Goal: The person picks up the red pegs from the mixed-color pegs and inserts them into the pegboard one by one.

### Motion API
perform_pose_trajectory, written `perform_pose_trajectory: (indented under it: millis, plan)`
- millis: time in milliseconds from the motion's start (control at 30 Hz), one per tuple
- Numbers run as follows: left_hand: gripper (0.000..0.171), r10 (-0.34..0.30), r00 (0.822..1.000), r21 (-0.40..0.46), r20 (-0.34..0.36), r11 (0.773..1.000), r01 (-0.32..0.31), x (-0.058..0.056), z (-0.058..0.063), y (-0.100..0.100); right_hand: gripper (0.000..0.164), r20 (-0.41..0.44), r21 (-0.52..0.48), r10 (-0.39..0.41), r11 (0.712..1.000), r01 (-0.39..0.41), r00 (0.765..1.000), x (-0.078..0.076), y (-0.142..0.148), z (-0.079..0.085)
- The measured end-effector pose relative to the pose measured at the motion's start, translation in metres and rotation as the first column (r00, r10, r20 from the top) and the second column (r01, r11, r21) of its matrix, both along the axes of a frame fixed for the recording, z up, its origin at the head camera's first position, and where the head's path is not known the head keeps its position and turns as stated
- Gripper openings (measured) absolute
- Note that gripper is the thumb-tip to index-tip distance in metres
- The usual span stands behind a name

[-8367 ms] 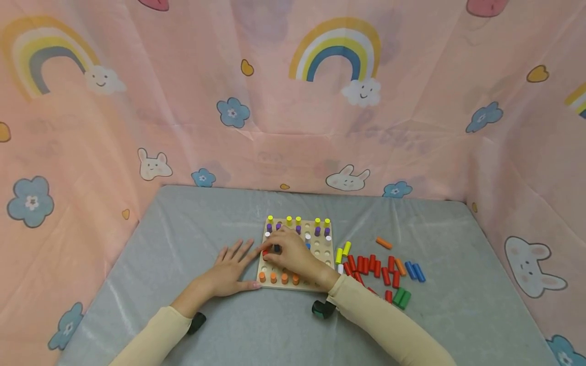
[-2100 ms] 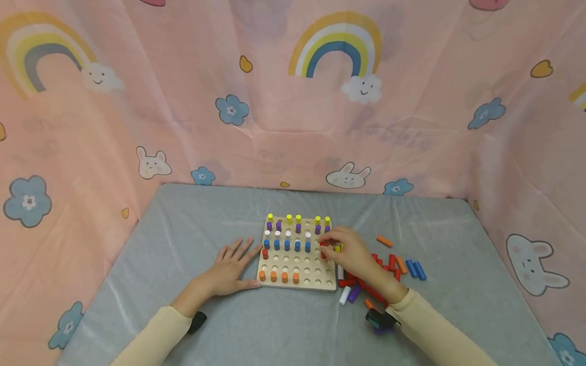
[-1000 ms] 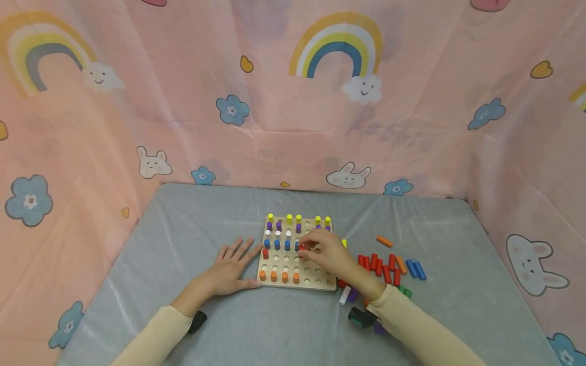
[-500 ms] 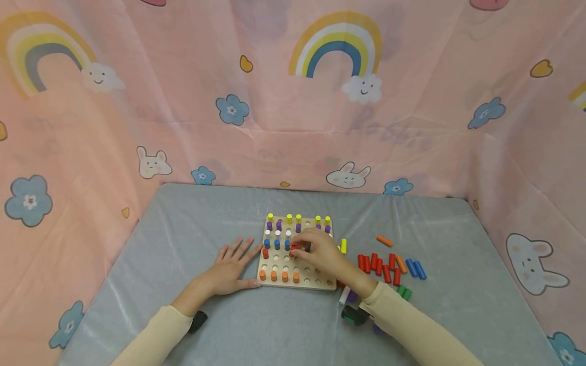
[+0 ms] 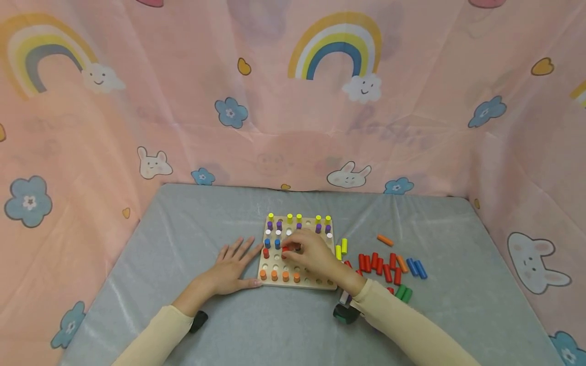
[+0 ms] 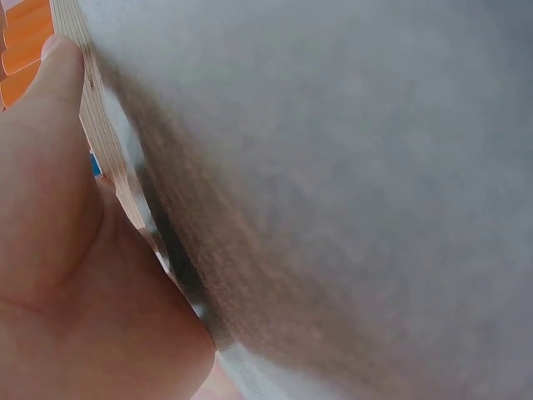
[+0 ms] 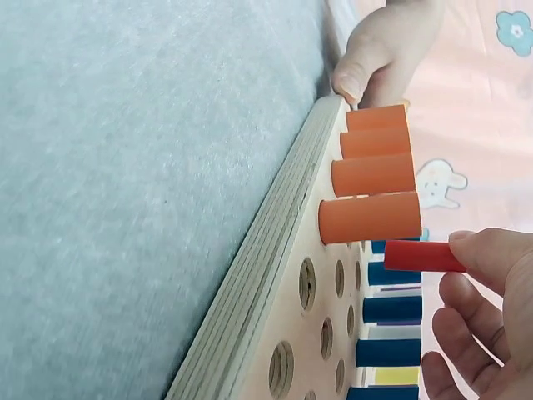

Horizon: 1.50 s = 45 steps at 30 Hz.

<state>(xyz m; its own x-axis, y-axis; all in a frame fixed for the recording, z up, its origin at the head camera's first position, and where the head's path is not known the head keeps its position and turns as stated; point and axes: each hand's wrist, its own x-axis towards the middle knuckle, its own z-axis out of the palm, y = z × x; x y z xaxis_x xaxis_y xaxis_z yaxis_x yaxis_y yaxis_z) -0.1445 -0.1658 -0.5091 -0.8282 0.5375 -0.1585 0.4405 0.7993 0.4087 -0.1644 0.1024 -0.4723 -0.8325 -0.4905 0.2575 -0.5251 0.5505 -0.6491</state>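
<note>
A wooden peg board (image 5: pixel 297 286) carries rows of yellow, purple, white, blue and orange pegs, plus one red peg (image 5: pixel 266 253) near its left edge. My right hand (image 5: pixel 311 254) pinches another red peg (image 7: pixel 425 256) between thumb and fingers over the board. In the right wrist view this peg is held clear of the wood, beyond the orange pegs (image 7: pixel 371 218) and beside the blue pegs (image 7: pixel 391 310). My left hand (image 5: pixel 229 274) lies with fingers spread on the table, touching the board's left side. The left wrist view shows its thumb (image 6: pixel 62 71) against the board's edge.
Loose red pegs (image 5: pixel 388 273) lie scattered right of the board, with blue pegs (image 5: pixel 419 269), green pegs (image 5: pixel 407 295), yellow pegs (image 5: pixel 344 246) and an orange peg (image 5: pixel 385 240) among them. My right forearm hides part of this pile. A patterned cloth (image 5: pixel 284 147) hangs behind the grey table.
Earlier my right hand worked over the blue row, which then filled out. Since then it has carried a red peg from the board's right side leftwards. My left hand stays put.
</note>
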Motion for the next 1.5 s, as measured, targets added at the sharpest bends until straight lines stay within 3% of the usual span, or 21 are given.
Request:
perform_pose_trajectory:
  millis: [200,500,800,933,1500]
  plan:
    - [0.096,0.002,1.0,-0.022,0.007,1.0,-0.002,-0.001,-0.002,0.001,0.014,-0.018,0.016,0.006,1.0,-0.006,1.0,0.0,-0.006,0.001]
    - [0.092,-0.002,1.0,-0.073,0.025,0.997,0.004,0.002,0.011,0.004,0.014,0.028,0.042,-0.002,0.999,0.0,1.0,0.001,-0.011,-0.001]
    - [0.096,-0.007,1.0,-0.005,-0.003,1.0,0.007,0.0,0.001,0.0,0.014,0.022,0.059,-0.008,0.998,0.007,1.0,-0.001,-0.014,-0.003]
    - [0.095,-0.001,1.0,-0.017,-0.01,1.0,0.001,-0.001,-0.005,-0.001,0.015,0.011,0.063,-0.002,0.998,0.001,1.0,-0.002,-0.016,-0.004]
    - [0.095,0.001,1.0,-0.024,0.002,1.0,-0.001,0.0,-0.003,-0.001,0.015,0.009,0.086,-0.01,0.996,0.01,1.0,-0.003,-0.02,-0.006]
